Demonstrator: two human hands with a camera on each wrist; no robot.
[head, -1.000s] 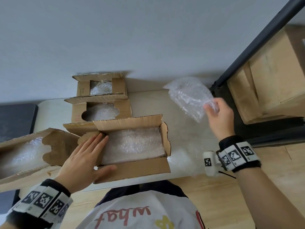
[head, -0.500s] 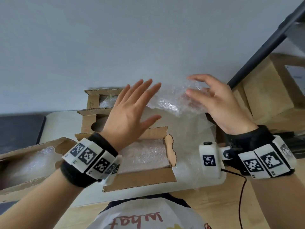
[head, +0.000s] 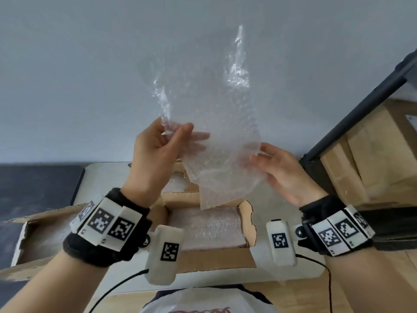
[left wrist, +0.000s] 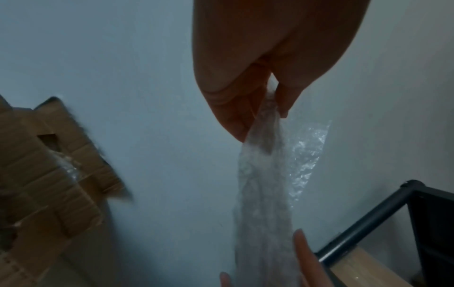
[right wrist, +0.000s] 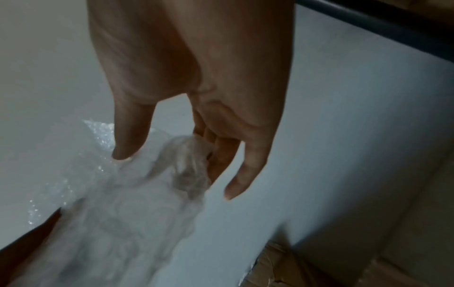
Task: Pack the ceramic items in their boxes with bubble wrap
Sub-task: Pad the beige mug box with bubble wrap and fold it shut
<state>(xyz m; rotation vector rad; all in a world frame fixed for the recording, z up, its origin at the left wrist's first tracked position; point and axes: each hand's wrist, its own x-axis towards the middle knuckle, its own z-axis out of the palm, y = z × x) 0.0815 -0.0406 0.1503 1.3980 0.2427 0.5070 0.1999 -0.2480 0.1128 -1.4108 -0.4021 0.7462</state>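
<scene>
A clear bubble wrap sheet [head: 216,136] hangs spread in the air between both hands. My left hand [head: 180,136] pinches its left edge between thumb and fingers, as the left wrist view confirms: left hand [left wrist: 267,120], bubble wrap [left wrist: 265,194]. My right hand [head: 259,154] holds the right edge, thumb in front and fingers behind; in the right wrist view the right hand [right wrist: 175,172] has the wrap [right wrist: 123,203] between thumb and fingers. Below them stands an open cardboard box [head: 214,260] with a bubble-wrapped bundle [head: 209,231] inside. No bare ceramic shows.
Another open box [head: 45,222] lies at the left on the white table [head: 108,177]. More boxes [head: 178,168] stand behind, mostly hidden by the hands. A black shelf frame [head: 361,109] with large cartons [head: 372,154] stands at the right. A plain wall fills the back.
My left hand left the near box and rose to take the sheet's left edge. Both hands lifted the bubble wrap and spread it out in the air above the box.
</scene>
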